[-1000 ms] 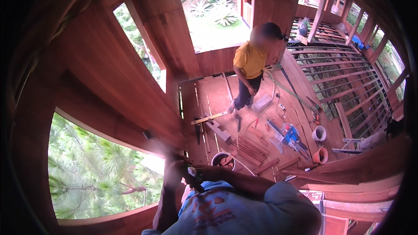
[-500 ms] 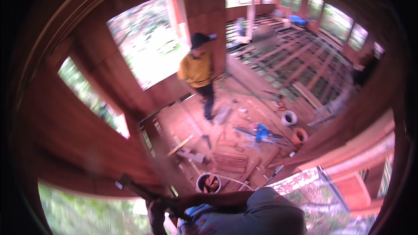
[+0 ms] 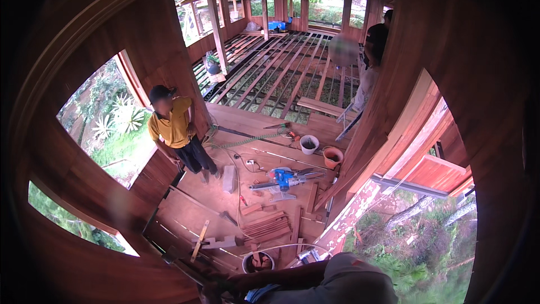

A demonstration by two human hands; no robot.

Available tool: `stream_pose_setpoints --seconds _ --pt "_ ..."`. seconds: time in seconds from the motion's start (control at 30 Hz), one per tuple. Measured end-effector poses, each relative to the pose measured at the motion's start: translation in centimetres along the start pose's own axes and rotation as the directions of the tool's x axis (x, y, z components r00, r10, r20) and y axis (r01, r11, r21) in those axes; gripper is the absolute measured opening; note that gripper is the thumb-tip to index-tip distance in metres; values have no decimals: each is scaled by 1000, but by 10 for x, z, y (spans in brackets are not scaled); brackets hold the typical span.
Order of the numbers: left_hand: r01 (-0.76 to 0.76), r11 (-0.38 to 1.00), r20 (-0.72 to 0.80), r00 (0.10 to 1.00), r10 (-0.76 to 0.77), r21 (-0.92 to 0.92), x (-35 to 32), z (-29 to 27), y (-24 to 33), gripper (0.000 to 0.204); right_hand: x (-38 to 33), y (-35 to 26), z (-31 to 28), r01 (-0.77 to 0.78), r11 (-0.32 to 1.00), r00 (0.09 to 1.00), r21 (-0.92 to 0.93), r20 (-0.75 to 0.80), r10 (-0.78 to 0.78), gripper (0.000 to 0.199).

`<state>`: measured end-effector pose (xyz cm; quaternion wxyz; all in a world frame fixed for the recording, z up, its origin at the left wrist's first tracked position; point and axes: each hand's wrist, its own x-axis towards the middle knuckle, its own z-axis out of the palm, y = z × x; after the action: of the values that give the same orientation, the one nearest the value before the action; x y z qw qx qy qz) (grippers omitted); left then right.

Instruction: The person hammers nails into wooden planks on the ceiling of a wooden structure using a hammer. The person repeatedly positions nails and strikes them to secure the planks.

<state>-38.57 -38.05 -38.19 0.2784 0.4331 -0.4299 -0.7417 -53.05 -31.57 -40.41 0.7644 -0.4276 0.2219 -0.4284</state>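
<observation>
At the lower edge, my right arm reaches leftward from a grey sleeve. My right hand (image 3: 215,289) is in deep shadow, its fingers closed around a dark long-handled tool (image 3: 179,262). The tool slants up and left to a thicker end beside the dark wooden wall; its exact kind is too dim to tell. My left hand does not show. Just beyond my arm stands a white bucket (image 3: 259,261) with brownish pieces inside. Behind it lies a stack of reddish boards (image 3: 266,227), with a blue power saw (image 3: 286,179) farther off.
A person in a yellow shirt (image 3: 175,125) stands by the left window opening. Another person (image 3: 376,42) is at the far right near a stepladder (image 3: 347,123). Open floor joists (image 3: 270,79) span the back. Cords, a grey block (image 3: 229,179) and two buckets (image 3: 309,144) occupy the floor.
The view has swung right, so the room, saw and yellow-shirted person sit farther left. My right hand and the tool appear lower in the picture. That person now stands facing more this way.
</observation>
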Motion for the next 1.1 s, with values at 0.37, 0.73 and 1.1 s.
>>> stream_pose_setpoints --seconds 0.37,0.73,1.1 --pt "103 995 83 991 -101 -13 3 5 7 14 -28 4 11 79 997 982 -11 -172 -79 49" --pt "-82 850 115 980 165 -520 -30 14 59 50 -20 1 18 85 993 982 -86 -164 -98 46" --pt "-287 955 -643 745 177 -70 -10 -115 52 31 -11 -14 -1 -239 753 874 -613 -473 -108 59"
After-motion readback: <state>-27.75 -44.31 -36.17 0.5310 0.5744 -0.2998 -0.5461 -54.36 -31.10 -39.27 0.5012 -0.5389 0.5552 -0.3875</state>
